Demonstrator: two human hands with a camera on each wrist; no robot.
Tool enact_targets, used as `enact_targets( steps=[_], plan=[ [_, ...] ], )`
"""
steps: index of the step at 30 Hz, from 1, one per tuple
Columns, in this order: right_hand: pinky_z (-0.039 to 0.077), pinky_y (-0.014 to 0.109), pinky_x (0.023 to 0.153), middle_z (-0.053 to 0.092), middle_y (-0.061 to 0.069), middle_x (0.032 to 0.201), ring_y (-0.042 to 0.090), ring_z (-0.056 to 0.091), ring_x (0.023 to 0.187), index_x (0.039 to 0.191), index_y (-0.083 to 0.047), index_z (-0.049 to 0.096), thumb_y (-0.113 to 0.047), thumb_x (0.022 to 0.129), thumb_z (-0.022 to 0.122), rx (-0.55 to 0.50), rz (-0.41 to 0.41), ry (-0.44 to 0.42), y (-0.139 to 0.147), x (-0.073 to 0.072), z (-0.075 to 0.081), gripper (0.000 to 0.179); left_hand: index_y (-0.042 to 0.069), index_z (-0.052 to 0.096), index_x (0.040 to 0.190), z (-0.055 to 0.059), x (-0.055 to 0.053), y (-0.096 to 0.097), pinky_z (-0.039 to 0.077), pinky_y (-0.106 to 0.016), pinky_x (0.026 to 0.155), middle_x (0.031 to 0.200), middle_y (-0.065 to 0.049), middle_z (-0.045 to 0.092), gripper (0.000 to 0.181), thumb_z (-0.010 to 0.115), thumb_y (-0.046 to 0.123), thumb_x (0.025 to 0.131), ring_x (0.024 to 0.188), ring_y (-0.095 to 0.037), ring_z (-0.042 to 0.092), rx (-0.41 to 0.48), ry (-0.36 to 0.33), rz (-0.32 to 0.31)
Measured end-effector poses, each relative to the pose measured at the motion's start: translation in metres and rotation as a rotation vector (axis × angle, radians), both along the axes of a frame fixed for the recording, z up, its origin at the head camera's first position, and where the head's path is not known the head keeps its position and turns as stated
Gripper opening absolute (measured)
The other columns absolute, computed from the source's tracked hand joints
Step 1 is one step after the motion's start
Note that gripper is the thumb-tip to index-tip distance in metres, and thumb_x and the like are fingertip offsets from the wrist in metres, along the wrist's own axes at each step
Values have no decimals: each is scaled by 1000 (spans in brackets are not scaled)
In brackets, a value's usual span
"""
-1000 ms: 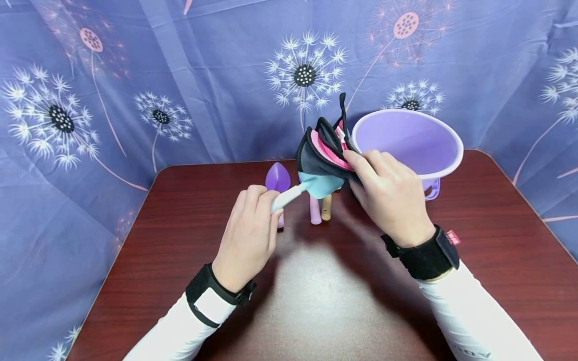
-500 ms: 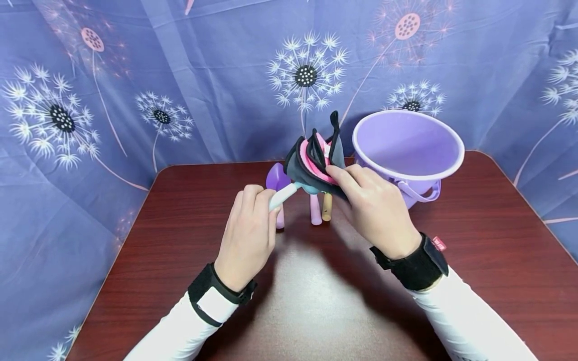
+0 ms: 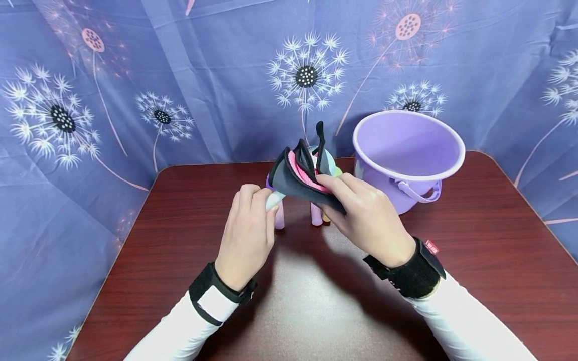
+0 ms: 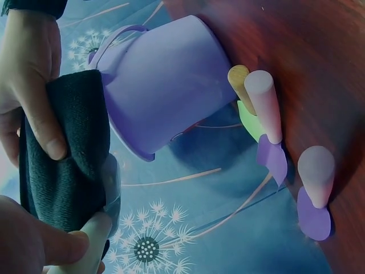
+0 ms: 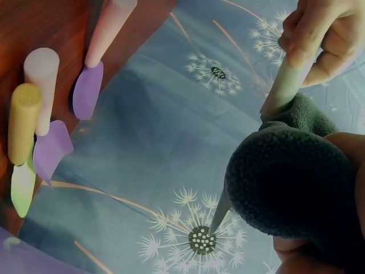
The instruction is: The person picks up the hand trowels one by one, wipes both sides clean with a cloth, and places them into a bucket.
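Observation:
In the head view my left hand (image 3: 246,233) grips the pale handle (image 3: 274,200) of a small trowel, held up over the table. The trowel's light blue blade (image 4: 113,194) is mostly hidden behind a folded cloth (image 3: 293,186), dark grey with pink inside and black edging. My right hand (image 3: 368,215) pinches that cloth, thumb on top, and its folds lie against the blade. Seen from the right wrist, the fuzzy cloth (image 5: 291,148) wraps round where blade and handle (image 5: 288,85) meet.
A purple bucket (image 3: 379,188) stands at the back right, its handle hanging in front. Behind my hands lie a purple trowel (image 4: 313,222), another purple tool with a pink handle (image 4: 263,103), and a green-bladed one with a wooden handle (image 4: 238,85). A dandelion-print curtain (image 3: 226,75) hangs behind the table.
My right hand has moved left and slightly down, sliding the cloth along the blade toward the handle. The blade's far end now shows beyond the cloth. My left hand has barely moved.

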State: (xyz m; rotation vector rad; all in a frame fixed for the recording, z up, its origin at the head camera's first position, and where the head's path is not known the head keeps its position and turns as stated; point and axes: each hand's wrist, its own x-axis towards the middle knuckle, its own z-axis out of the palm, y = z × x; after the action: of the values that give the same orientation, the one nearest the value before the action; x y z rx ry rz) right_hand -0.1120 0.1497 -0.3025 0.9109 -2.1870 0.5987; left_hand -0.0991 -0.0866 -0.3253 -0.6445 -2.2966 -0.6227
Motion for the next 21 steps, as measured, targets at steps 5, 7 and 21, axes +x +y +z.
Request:
enact_targets(
  steps=[5,7,21],
  plan=[
    [49,36,69,62,2,95,17,57,76,126,-7,64,-15,87,73,-14,23,13,-1,3,3,41,-8,59,113,0,-2,-2,46,-36,81,106,-17,48,24,60,11,97,92,-27,48,68,-22,-13],
    [49,37,69,62,3,95,18,56,76,125,-6,65,-14,86,73,-21,33,34,-1,4,5,40,-7,60,113,1,-2,-2,46,-36,81,105,-17,48,24,61,11,97,90,-26,49,97,-45,-19],
    [49,41,81,64,10,107,25,60,91,127,-4,64,-13,89,71,-31,62,128,1,3,10,40,8,61,100,9,2,-8,43,-32,63,95,-2,50,13,57,20,101,77,-15,47,254,-448,-102]
  ],
)
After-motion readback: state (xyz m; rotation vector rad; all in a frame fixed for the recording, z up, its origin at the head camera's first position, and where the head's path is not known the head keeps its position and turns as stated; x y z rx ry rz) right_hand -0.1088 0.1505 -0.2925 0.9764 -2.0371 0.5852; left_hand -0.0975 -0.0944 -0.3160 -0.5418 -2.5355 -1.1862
